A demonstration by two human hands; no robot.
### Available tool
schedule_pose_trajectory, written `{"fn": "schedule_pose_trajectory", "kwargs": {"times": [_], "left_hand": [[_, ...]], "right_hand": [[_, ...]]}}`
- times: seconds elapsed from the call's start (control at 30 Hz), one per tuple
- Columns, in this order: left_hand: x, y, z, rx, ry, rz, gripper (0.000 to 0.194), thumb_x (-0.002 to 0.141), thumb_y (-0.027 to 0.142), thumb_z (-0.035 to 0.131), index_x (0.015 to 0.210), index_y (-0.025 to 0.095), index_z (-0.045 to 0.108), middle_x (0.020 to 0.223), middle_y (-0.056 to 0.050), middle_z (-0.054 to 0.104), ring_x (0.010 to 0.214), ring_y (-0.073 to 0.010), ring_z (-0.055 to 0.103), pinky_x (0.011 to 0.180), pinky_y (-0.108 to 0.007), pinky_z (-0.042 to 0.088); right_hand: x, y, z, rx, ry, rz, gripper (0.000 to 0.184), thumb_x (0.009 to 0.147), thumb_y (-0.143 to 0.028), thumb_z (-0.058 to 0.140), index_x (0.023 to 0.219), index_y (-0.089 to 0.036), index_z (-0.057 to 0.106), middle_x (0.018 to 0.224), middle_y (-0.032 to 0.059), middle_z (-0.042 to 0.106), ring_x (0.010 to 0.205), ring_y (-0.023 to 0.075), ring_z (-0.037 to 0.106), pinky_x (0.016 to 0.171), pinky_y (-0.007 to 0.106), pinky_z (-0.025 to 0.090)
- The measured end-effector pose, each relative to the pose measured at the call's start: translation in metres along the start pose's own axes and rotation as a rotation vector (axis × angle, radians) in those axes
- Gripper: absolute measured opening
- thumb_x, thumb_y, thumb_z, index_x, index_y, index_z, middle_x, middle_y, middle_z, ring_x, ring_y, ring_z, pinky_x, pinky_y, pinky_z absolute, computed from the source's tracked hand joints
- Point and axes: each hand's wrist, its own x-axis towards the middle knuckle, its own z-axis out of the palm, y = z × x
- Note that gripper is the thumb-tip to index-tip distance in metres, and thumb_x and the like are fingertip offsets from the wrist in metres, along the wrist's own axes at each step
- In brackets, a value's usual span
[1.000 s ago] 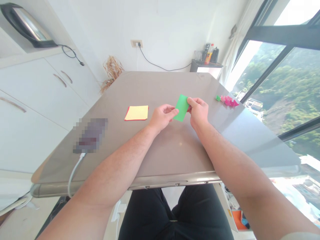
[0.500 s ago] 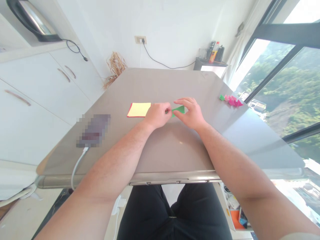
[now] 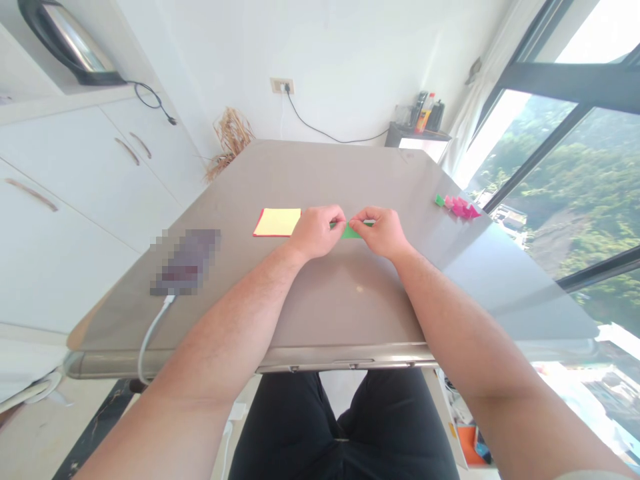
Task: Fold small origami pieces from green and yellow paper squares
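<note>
Green paper (image 3: 352,232): between the two hands, near the middle of the table (image 3: 350,300). I see it as a low, wide piece with a straight lower edge. From my end I cannot tell whether it rests on the tabletop or sits just above it, nor how many layers it has.

Left hand (image 3: 315,233): fingers drawn in to a pinch at the paper's left part; the knuckles hide some of the grip from me.

Right hand (image 3: 386,233): thumb and forefinger brought together on the paper's right part. Half a second ago my view had these fingers spread; now they have closed in.

Gap between the hands: small; they face each other without touching. I judge that the changed right-hand grip gives control from both sides, so the fold or edge can be kept even. Uneven pressure could skew it.

Yellow sheets (image 3: 281,222): flat beside the left hand, with a red edge showing beneath; I cannot tell whether the wrist touches them.

Pink folded pieces (image 3: 463,207): well off to the right, by the window side, with a small green piece (image 3: 439,200) at the near-left end of the row.

White cable (image 3: 150,330): runs over the front table edge, from a blurred dark object (image 3: 185,263).
</note>
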Motion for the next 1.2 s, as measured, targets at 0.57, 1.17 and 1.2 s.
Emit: {"fn": "schedule_pose_trajectory", "kwargs": {"times": [0.57,1.17,1.2], "left_hand": [[0.003,-0.012,-0.006,-0.234,-0.033,-0.186,0.014,0.078,0.032,0.063,0.075,0.019,0.066,0.070,-0.001,0.067,0.063,-0.0136,0.057,0.059,-0.025,0.042],[0.000,0.005,-0.001,-0.250,-0.054,-0.196,0.022,0.082,0.037,0.062,0.072,0.017,0.068,0.067,0.000,0.064,0.062,-0.0132,0.053,0.061,-0.027,0.041],[-0.001,0.006,-0.002,-0.251,-0.062,-0.200,0.023,0.082,0.038,0.062,0.073,0.017,0.068,0.068,0.000,0.065,0.062,-0.0132,0.054,0.062,-0.027,0.041]], "right_hand": [[0.003,0.006,-0.009,0.379,-0.048,0.220,0.019,0.068,-0.035,0.078,0.078,-0.019,0.074,0.067,-0.0022,0.063,0.062,0.0117,0.052,0.059,0.026,0.041],[0.002,0.010,0.000,0.390,-0.059,0.225,0.012,0.067,-0.031,0.076,0.066,-0.019,0.072,0.061,-0.0030,0.060,0.060,0.0119,0.048,0.059,0.028,0.038],[0.002,0.010,-0.001,0.401,-0.062,0.235,0.012,0.067,-0.030,0.076,0.066,-0.019,0.073,0.061,-0.0028,0.060,0.061,0.0121,0.049,0.060,0.028,0.039]]}}
